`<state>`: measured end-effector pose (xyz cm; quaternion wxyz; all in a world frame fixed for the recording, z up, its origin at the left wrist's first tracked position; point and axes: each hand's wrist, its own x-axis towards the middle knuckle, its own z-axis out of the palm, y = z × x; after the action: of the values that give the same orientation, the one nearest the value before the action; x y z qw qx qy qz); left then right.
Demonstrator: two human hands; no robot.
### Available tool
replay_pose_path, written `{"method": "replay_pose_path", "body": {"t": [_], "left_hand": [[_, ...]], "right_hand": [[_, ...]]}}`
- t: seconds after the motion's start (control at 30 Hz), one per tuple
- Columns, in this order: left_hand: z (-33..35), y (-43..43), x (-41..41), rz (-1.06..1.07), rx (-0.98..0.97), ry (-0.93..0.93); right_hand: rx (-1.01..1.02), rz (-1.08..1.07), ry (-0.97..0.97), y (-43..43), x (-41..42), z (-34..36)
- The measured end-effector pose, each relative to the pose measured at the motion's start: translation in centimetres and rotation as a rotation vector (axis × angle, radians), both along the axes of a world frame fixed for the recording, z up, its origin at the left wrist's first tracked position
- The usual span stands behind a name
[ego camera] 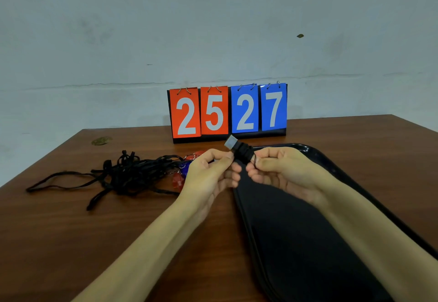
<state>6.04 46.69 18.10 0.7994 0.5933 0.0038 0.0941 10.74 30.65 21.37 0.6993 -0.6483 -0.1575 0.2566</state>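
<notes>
Grey tip alone visible on cord-wrapped bundle (241, 151), pinched by left hand (208, 171) and right hand (280, 171)

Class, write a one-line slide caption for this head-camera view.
Left hand and right hand hold a cord-wrapped bundle near a black tray, beside tangled cords.

The black tray (308, 242) runs off the bottom and right edges; black cord (244, 154) hides most of the small grey-ended piece (231, 141), so I can't identify it; the left hand (208, 171) covers part of the red and blue pieces (184, 167).
</notes>
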Motion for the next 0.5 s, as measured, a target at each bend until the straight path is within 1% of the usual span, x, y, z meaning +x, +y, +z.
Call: {"method": "replay_pose_path", "body": {"t": [0.1, 0.2, 0.5], "left_hand": [[0.31, -0.09, -0.37, 0.002, -0.057, -0.082], [0.43, -0.33, -0.6, 0.017, -0.043, -0.115], [0.27, -0.77, -0.82, 0.194, 0.286, -0.289]], "right_hand": [[0.031, -0.029, 0.006, -0.12, -0.09, 0.19], [0.061, -0.042, 0.026, -0.15, -0.05, 0.23], [0.114, -0.066, 0.069, 0.08, -0.27, 0.21]]}}
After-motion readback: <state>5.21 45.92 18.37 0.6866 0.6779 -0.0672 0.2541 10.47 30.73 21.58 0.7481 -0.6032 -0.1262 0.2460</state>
